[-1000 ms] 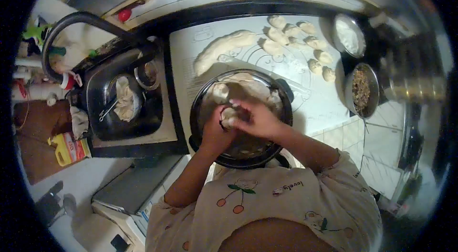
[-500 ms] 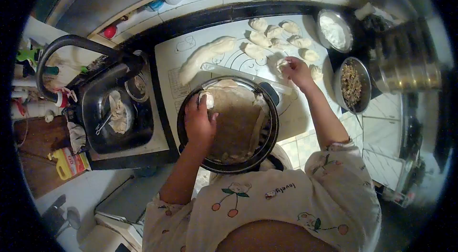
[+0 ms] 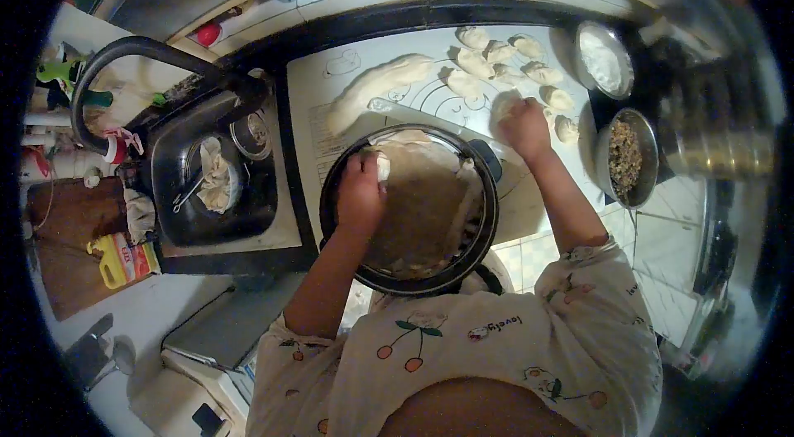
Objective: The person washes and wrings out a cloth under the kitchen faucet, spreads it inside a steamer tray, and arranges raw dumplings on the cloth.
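A round dark pot point(image 3: 494, 226) lined with a brownish cloth point(image 3: 422, 218) stands in front of me, overlapping the near edge of a white printed mat point(image 3: 308, 156). Over the pot's left side, my left hand point(image 3: 361, 193) is closed around a white dumpling point(image 3: 383, 167). My right hand point(image 3: 528, 135) is at the mat, fingers bent against a pale dough piece point(image 3: 503, 105), partly hidden by them. Beyond it lie several shaped dumplings point(image 3: 475, 64). A long dough roll point(image 3: 376, 94) rests at the mat's left.
On the right stand a bowl of white flour point(image 3: 602, 61) and a metal bowl of chopped filling point(image 3: 625, 160). A black sink point(image 3: 169, 222) with a curved faucet point(image 3: 149, 44) is to the left. A yellow jug point(image 3: 112, 263) stands beside the sink.
The view has shifted, so the scene sits a little further right. My right hand has turned, with its back now covering more of the dough piece. My left hand still holds its dumpling.
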Available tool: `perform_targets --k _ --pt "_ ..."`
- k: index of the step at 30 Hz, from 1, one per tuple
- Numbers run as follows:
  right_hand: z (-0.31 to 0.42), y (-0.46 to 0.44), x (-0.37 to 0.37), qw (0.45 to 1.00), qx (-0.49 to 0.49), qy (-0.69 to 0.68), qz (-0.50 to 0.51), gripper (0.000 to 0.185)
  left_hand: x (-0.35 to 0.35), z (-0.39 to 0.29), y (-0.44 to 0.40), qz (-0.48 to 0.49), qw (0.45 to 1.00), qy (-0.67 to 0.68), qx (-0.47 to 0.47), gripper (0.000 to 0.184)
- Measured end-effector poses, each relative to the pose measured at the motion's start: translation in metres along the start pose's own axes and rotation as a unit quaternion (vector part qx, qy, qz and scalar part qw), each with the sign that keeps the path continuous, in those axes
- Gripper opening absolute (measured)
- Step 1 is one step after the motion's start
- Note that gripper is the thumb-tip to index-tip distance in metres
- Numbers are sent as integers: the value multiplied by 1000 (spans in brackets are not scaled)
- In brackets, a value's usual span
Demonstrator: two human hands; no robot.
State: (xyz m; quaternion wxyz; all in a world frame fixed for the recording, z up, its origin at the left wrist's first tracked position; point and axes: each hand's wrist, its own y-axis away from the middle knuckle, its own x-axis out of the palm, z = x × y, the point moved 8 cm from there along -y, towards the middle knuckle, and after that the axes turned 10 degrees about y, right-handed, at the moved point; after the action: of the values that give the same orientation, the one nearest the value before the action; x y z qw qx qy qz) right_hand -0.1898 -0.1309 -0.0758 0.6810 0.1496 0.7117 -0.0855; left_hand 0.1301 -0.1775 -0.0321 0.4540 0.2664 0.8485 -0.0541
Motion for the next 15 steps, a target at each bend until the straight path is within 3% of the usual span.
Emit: perform_targets --k 2,5,8,11,15 --pt "4 9 -42 993 60 -96 -28 37 -3 -3 1 -22 1000 0 22 55" --pt "7 9 -36 996 16 -77 -39 38 -1 -1 -1 -26 999 -5 38 56" --pt "2 6 -35 997 34 -69 -7 41 1 1 -3 -3 999 -18 27 57" --pt "16 25 -88 947 91 -306 -41 45 0 7 -4 22 1000 -14 1 59" --pt "77 54 -96 868 51 -492 -42 50 -5 6 2 25 1000 7 3 60"
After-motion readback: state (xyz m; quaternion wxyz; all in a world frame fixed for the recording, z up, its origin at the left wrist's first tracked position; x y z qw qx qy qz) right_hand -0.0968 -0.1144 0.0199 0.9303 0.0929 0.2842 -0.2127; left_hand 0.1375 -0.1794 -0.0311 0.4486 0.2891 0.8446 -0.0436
